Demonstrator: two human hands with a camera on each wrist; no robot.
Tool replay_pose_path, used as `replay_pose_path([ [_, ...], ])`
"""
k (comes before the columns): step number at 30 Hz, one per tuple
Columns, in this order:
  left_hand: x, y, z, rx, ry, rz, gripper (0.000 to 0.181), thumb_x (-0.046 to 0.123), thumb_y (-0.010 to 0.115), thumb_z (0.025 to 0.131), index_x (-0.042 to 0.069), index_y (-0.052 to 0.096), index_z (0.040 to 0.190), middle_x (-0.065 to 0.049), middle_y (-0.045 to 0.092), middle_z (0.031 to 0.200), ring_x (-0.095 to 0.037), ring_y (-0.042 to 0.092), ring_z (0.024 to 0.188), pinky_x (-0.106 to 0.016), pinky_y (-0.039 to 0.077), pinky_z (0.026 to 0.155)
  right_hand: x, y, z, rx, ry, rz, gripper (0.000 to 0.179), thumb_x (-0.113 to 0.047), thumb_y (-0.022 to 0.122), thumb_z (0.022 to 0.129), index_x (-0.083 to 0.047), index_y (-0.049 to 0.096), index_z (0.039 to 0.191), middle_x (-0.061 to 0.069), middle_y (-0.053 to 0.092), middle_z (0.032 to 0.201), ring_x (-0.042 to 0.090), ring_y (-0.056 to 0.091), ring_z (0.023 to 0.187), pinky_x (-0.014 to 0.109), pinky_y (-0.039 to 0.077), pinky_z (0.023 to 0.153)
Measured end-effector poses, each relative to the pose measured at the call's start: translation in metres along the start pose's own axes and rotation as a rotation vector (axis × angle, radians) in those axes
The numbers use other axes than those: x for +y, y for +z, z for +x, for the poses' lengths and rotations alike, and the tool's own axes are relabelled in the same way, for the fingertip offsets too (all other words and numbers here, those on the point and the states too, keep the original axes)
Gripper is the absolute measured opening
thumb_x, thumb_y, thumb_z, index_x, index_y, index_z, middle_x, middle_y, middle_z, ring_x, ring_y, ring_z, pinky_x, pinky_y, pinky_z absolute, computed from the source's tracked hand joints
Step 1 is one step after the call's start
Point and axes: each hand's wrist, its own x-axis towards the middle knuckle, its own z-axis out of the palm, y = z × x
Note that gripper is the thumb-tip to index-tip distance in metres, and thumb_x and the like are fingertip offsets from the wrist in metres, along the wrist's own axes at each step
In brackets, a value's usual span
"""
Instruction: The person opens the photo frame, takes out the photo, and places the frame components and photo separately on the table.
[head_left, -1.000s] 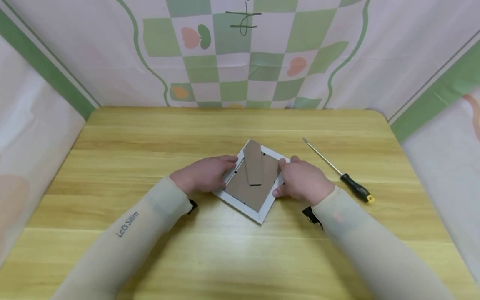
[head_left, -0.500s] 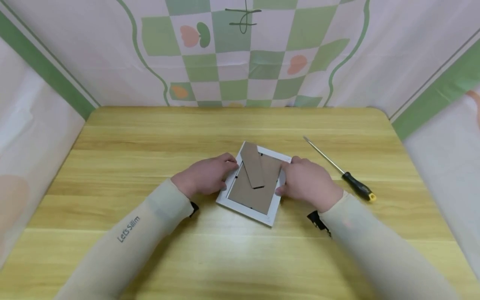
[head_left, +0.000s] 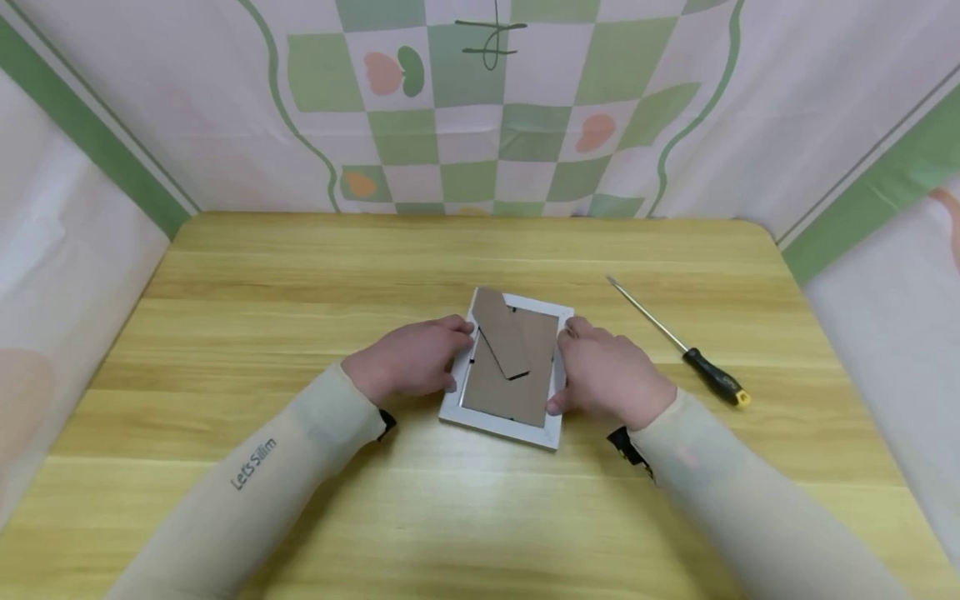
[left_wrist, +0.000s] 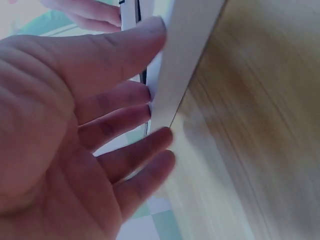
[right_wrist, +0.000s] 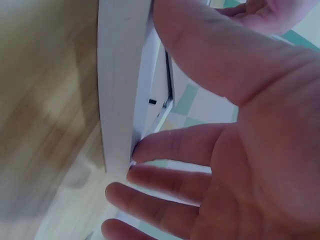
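Note:
Back side up, a white picture frame (head_left: 498,427) lies on the wooden table with a brown backing board (head_left: 498,398). Its brown easel stand (head_left: 504,337) slants across the board, and small black tabs sit along the inner edge. At the frame's left side, my left hand (head_left: 412,357) touches the rim with thumb and fingertips, its fingers fairly straight in the left wrist view. Opposite it, my right hand (head_left: 611,371) rests thumb and index finger against the right rim; the right wrist view shows the other fingers spread loosely beside it. The frame's front is hidden.
Right of the frame lies a screwdriver (head_left: 712,375) with a black and yellow handle, its shaft pointing toward the far edge. Behind the wooden table (head_left: 300,258) hangs a green and white checked curtain (head_left: 472,125), with more cloth at both sides.
Between my hands the frame has turned from a diamond-like slant to nearly upright, its near corner swinging right. The easel stand has turned with it. The screwdriver stays in place.

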Motion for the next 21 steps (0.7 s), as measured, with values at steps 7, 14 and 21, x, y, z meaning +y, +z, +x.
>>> replay_pose_path([
  [7,0.000,0.003,-0.001,0.067,0.037,0.017,0.021,0.016,0.076,0.081,0.006,0.068,0.097,-0.010,0.055,0.125,-0.020,0.056,0.101,-0.033,0.048,0.088,0.007,-0.002,0.007,-0.025,-0.005,0.042,0.099,-0.044,0.088,0.074,0.009,0.044,0.144,0.025,0.029,0.156,0.044,0.055,0.119,0.057,0.048,0.089],
  [14,0.000,0.003,-0.002,0.064,0.028,0.010,0.019,0.022,0.077,0.084,0.007,0.069,0.092,-0.011,0.055,0.126,-0.022,0.057,0.105,-0.035,0.048,0.092,0.017,-0.003,0.014,-0.071,-0.045,0.090,0.105,-0.039,0.085,0.078,0.007,0.028,0.152,0.021,0.016,0.162,0.039,0.049,0.128,0.046,0.049,0.093],
  [21,0.003,0.005,-0.001,0.080,0.032,0.024,0.021,0.028,0.079,0.086,0.009,0.072,0.090,-0.007,0.058,0.116,-0.018,0.055,0.098,-0.033,0.049,0.089,0.023,-0.003,0.016,-0.054,-0.073,0.108,0.106,-0.036,0.086,0.078,0.004,0.025,0.154,0.018,0.016,0.162,0.041,0.036,0.137,0.052,0.038,0.105],
])
